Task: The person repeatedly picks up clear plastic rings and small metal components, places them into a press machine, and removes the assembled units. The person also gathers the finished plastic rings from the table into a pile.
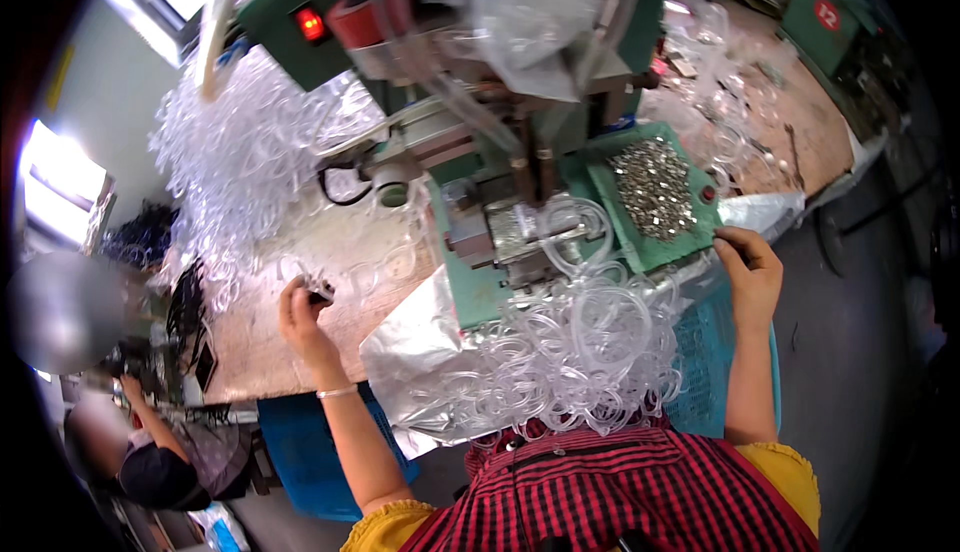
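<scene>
on the wooden bench (300, 337) at the lower left, the left hand (300, 310) is curled around a small dark part with a bit of clear tubing (320, 287); what exactly the part is cannot be made out. across the green machine (480, 282), the right hand (748, 270) pinches something thin at the edge of the green tray (610, 197), too small to identify. small metal pieces (655, 187) lie heaped in that tray. a tangle of clear tube loops (570, 347) covers the person's lap and hides the front of the machine base. more tubing (240, 152) is piled behind on the left. plastic sheet (520, 12) masks the machine's upper part. another person (150, 462) sits low at the left edge, partly cut off
</scene>
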The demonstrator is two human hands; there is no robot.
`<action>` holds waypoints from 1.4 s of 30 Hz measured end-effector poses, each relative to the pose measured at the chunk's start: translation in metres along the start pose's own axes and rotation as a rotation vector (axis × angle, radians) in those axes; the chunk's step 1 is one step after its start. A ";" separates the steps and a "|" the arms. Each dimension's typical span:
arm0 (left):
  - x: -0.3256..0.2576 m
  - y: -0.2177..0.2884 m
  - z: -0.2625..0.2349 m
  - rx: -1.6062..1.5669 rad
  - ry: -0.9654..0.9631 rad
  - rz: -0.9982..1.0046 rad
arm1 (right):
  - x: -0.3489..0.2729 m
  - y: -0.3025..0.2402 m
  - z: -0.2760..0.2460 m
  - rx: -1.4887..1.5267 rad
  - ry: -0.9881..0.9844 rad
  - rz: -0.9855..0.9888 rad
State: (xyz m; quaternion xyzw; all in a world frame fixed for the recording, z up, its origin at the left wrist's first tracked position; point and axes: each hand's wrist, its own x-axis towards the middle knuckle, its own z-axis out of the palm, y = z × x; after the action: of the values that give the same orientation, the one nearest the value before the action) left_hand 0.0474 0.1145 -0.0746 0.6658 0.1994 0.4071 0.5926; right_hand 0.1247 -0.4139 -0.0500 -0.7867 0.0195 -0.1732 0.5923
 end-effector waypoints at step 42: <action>-0.102 0.145 0.188 0.221 -0.717 1.486 | 0.058 0.008 0.074 -0.568 -0.054 -0.577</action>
State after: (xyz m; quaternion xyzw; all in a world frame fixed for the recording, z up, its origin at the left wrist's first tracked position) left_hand 0.1023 -0.1117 0.0389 0.7675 -0.4541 0.4338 0.1283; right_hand 0.2023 -0.3611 -0.0608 -0.8965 -0.1705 -0.2991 0.2789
